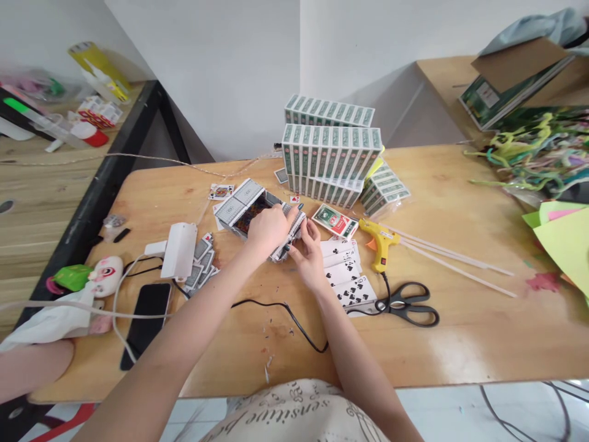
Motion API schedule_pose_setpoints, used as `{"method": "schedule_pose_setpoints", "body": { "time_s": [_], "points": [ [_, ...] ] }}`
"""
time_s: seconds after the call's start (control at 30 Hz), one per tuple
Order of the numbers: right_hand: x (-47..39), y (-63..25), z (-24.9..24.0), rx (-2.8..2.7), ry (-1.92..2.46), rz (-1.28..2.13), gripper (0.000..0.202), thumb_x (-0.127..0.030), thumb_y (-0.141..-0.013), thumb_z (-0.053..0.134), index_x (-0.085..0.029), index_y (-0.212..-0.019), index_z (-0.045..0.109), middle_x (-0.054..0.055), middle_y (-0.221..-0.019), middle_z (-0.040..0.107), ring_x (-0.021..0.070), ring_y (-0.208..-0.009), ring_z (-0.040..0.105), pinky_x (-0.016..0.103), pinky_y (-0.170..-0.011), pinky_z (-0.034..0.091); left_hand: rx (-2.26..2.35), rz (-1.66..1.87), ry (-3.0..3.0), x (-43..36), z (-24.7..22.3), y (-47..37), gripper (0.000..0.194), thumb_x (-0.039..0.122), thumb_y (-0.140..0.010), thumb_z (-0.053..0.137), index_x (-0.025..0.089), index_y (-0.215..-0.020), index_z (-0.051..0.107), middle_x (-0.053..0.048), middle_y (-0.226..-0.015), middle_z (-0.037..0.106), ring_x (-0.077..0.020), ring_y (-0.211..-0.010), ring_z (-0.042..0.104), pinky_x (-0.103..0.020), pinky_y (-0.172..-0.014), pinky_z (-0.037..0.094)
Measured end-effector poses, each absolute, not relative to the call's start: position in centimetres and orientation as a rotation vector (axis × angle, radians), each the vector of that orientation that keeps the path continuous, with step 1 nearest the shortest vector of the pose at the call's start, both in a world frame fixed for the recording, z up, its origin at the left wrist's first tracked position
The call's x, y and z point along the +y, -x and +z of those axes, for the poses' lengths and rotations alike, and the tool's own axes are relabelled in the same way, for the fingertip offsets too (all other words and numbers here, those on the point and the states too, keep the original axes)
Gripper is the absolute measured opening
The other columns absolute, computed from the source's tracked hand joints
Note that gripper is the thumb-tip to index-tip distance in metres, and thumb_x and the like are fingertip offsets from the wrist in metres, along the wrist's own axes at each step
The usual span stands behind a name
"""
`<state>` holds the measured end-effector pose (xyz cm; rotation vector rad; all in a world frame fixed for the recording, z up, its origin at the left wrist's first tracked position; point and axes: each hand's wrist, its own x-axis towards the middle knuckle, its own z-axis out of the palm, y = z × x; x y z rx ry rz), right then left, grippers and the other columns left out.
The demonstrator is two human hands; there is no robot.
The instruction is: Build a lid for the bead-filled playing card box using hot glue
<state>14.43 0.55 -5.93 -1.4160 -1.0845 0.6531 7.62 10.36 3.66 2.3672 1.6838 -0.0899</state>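
Note:
A box built from playing cards (pixel 245 195) stands tilted to the view near the table's middle, with a dark patterned inside. My left hand (pixel 269 228) reaches across its opening and its fingers close on the right end wall. From outside, my right hand (pixel 310 258) pinches that same end at its edge and lower corner. The left palm hides part of the interior. Just right of my hands lie a red and green card pack (pixel 335 221) and overlapping face-up playing cards (pixel 346 270). A yellow glue gun (pixel 381 242) rests beside them.
Black scissors (pixel 409 304) lie by the glue gun's cord, with long glue sticks (pixel 455 264) to the right. Stacked card packs (pixel 329 153) rise at the back. Loose cards (pixel 201 264), a white power adapter (pixel 179 252) and a phone (pixel 146 319) occupy the left.

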Motion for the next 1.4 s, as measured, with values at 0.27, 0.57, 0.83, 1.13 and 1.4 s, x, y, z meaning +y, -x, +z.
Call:
{"method": "schedule_pose_setpoints", "body": {
  "time_s": [0.27, 0.57, 0.83, 1.13, 1.4],
  "points": [
    [0.5, -14.5, -6.1, -1.086, 1.415, 0.654, 0.068, -0.038, -0.082, 0.057, -0.03, -0.143, 0.028, 0.008, -0.145, 0.027, 0.0234, -0.137, 0.026, 0.046, -0.111, 0.027, 1.654, -0.082, -2.362, 10.7, 3.3, -7.4, 0.071, 0.062, -0.088, 0.017, 0.008, -0.104, 0.06, -0.022, -0.089, 0.068, -0.0335, -0.089, 0.065, -0.039, -0.076, 0.048],
    [0.3, -14.4, -5.6, -1.076, 1.367, 0.702, 0.067, -0.036, -0.083, 0.055, -0.03, -0.144, 0.026, 0.008, -0.146, 0.022, 0.0235, -0.139, 0.021, 0.046, -0.113, 0.023, 1.461, -0.052, -2.282, 11.9, 3.2, -7.0, 0.064, 0.059, -0.089, 0.022, 0.01, -0.091, 0.064, -0.02, -0.087, 0.069, -0.0284, -0.087, 0.065, -0.031, -0.074, 0.045],
    [0.4, -14.5, -6.4, -1.041, 1.253, 0.754, 0.065, -0.035, -0.084, 0.056, -0.034, -0.142, 0.028, 0.006, -0.147, 0.021, 0.0239, -0.139, 0.019, 0.048, -0.113, 0.022, 1.353, 0.026, -2.195, 12.4, 3.0, -6.7, 0.058, 0.054, -0.089, 0.028, 0.012, -0.074, 0.065, -0.013, -0.075, 0.069, -0.0225, -0.072, 0.063, -0.025, -0.06, 0.039],
    [0.4, -13.3, -5.9, -1.011, 1.309, 0.681, 0.055, -0.041, -0.09, 0.043, -0.031, -0.142, 0.028, 0.004, -0.151, 0.017, 0.0225, -0.14, 0.017, 0.047, -0.114, 0.019, 1.434, 0.028, -2.265, 12.0, 2.9, -6.8, 0.058, 0.053, -0.091, 0.027, 0.01, -0.083, 0.065, -0.019, -0.085, 0.069, -0.0255, -0.082, 0.065, -0.029, -0.07, 0.043],
    [1.4, -10.2, -5.5, -0.948, 1.569, 0.404, 0.053, -0.031, -0.095, 0.022, -0.027, -0.147, 0.012, 0.006, -0.153, 0.013, 0.0204, -0.141, 0.015, 0.05, -0.111, 0.024, 1.595, 0.027, -2.379, 10.8, 2.8, -7.5, 0.06, 0.047, -0.094, 0.021, 0.004, -0.095, 0.062, -0.021, -0.086, 0.068, -0.0291, -0.086, 0.067, -0.032, -0.072, 0.047]
  ]
}}
